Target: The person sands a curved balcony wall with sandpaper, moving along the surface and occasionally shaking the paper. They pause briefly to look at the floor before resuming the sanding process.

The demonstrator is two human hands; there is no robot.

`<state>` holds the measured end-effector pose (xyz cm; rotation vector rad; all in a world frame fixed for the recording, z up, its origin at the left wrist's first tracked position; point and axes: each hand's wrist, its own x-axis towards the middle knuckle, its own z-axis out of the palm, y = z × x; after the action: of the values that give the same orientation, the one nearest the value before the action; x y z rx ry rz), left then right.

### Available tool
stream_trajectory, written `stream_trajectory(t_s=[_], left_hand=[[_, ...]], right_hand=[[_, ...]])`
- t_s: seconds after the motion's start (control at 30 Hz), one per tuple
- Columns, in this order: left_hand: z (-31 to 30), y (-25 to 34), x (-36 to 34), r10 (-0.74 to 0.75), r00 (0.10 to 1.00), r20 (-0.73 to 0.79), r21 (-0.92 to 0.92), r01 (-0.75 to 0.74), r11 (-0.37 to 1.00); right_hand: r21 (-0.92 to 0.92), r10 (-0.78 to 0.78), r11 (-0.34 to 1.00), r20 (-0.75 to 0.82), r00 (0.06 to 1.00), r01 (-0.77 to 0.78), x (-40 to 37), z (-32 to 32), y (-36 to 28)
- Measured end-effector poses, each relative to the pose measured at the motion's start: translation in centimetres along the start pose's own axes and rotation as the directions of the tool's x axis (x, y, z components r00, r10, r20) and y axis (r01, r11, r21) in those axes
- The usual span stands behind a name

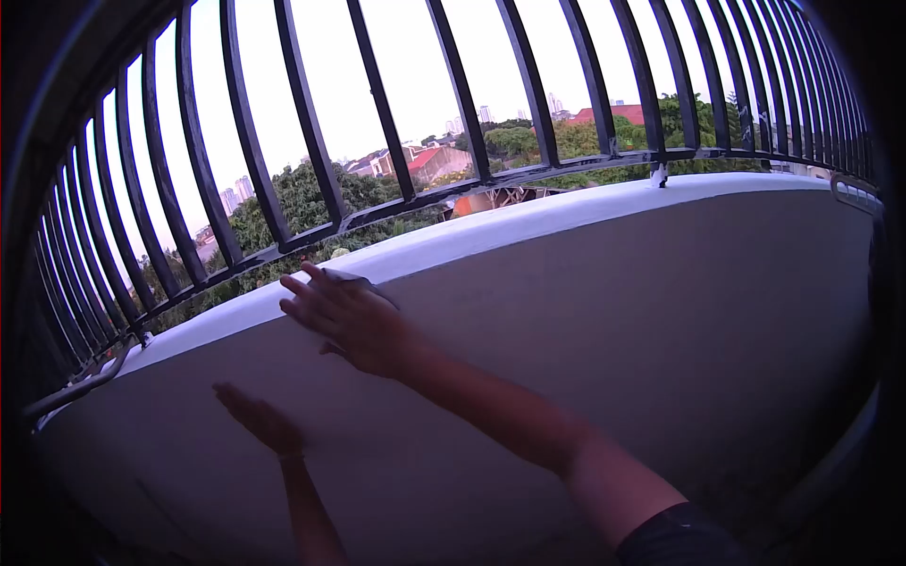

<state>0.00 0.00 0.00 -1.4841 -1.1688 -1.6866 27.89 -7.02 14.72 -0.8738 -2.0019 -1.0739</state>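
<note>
My right hand (344,321) reaches up to the top edge of a low wall (585,311), its fingers stretched out and spread toward the white ledge (453,236). A thin grey sheet, like a piece of sandpaper (361,282), sticks out from under the back of this hand, which holds it flat against the ledge edge. Most of the sheet is hidden by the palm. Lower and to the left, my left hand (260,418) is held out before the wall face, fingers straight and side by side, with nothing seen in it.
Above the ledge runs a railing of dark metal bars (462,94), fixed by a short foot (659,175). At far left a pipe-like bar (80,391) meets the wall. Trees (302,203) and red roofs (439,165) lie beyond the railing.
</note>
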Motion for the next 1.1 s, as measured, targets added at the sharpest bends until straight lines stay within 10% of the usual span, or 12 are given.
stream_trajectory(t_s=[0.07,0.2,0.47,0.7,0.87,1.1], left_hand=[[0.0,-1.2,0.4,0.013,1.0,0.028,0.056,-0.015,0.998],[-0.9,-1.2,-0.8,0.029,0.997,0.076,0.071,-0.035,0.997],[0.2,0.3,-1.4,-0.062,0.997,-0.043,0.089,0.066,0.994],[0.0,0.8,-1.4,-0.093,0.994,-0.056,0.038,0.095,0.995],[-0.2,1.3,-2.1,-0.129,0.991,-0.041,0.005,0.13,0.992],[-4.2,-1.5,-3.2,-0.066,0.944,0.323,-0.021,0.077,0.997]], right_hand=[[0.063,-0.076,0.995,0.044,0.996,0.073,-1.5,-2.1,3.0],[-0.178,0.263,0.951,0.035,0.964,-0.253,-10.4,-11.6,11.4],[-0.313,0.478,0.578,-0.619,0.624,-0.754,-20.5,-14.3,20.0],[-0.148,0.463,0.869,-0.1,0.881,-0.473,-3.5,-5.0,2.9],[0.1,0.075,0.992,0.007,0.997,-0.076,3.9,2.2,-5.4],[0.103,-0.487,0.872,0.26,0.834,0.478,0.6,2.2,-2.2]])
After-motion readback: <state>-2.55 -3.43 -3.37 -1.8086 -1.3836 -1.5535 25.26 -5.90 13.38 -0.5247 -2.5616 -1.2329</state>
